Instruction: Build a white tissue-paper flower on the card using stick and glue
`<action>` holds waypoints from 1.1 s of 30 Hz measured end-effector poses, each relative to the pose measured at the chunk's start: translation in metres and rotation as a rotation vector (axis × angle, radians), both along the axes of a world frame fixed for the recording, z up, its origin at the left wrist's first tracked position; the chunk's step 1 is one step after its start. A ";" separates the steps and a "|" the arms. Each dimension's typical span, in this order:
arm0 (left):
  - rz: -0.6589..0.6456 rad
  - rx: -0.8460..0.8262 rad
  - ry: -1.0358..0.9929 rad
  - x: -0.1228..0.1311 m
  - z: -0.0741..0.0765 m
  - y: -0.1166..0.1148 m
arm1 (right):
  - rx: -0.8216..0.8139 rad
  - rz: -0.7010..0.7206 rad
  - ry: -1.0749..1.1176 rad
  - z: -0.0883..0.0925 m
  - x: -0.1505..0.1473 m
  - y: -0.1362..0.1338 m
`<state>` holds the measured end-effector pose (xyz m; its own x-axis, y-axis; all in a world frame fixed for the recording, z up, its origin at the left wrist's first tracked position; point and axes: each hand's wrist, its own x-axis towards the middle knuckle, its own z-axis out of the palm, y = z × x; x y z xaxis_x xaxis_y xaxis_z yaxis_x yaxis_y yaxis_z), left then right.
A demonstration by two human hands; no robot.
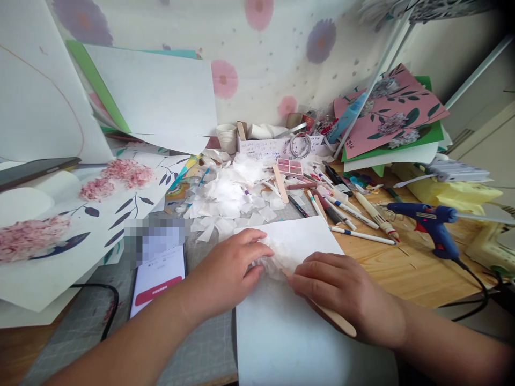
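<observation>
A sheet of white paper lies in front of me, partly over a grey cutting mat. On its upper part is a cluster of crumpled white tissue paper, partly hidden by my fingers. My left hand rests at the left side of this cluster, its fingers curved and apart, touching the tissue. My right hand grips a wooden craft stick, whose other tip meets the cluster's right edge. Just beyond the paper lies a heap of torn white tissue pieces.
A phone lies left of my left forearm. Sheets with pink tissue flowers cover the left side. Pens, another craft stick and a blue glue gun with a black cord lie to the right. Paper cups stand behind.
</observation>
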<state>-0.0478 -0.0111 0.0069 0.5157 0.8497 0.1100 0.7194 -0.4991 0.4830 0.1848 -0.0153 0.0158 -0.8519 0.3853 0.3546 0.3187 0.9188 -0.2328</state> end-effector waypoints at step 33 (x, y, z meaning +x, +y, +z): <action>0.093 0.067 0.059 0.016 -0.008 -0.005 | -0.129 0.035 0.119 -0.016 0.011 -0.013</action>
